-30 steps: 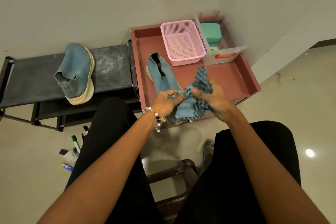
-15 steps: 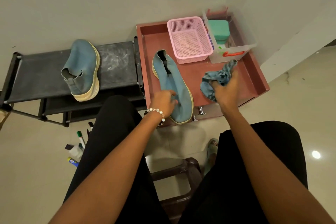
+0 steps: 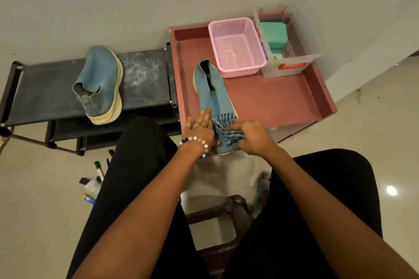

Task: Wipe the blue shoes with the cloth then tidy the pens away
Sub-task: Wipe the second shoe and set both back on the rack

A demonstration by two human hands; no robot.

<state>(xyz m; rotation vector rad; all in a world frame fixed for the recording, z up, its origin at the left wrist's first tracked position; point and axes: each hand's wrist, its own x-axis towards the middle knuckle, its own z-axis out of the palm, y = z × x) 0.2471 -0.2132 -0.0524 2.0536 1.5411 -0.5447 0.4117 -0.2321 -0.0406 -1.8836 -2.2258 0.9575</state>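
Blue shoe (image 3: 212,97) lies in the red tray (image 3: 283,102), toe at the near edge. Left hand (image 3: 199,130), fingers straight, presses its left side, likely to steady it. Right hand (image 3: 251,137) bunches the striped cloth (image 3: 223,124) over the toe. Second shoe (image 3: 101,84) waits on the black rack (image 3: 145,81), far left. Pens (image 3: 98,169) lie on the floor, near left.

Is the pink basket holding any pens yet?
No, the pink basket on the red tray shows only its bare mesh bottom, while the pens lie on the floor.
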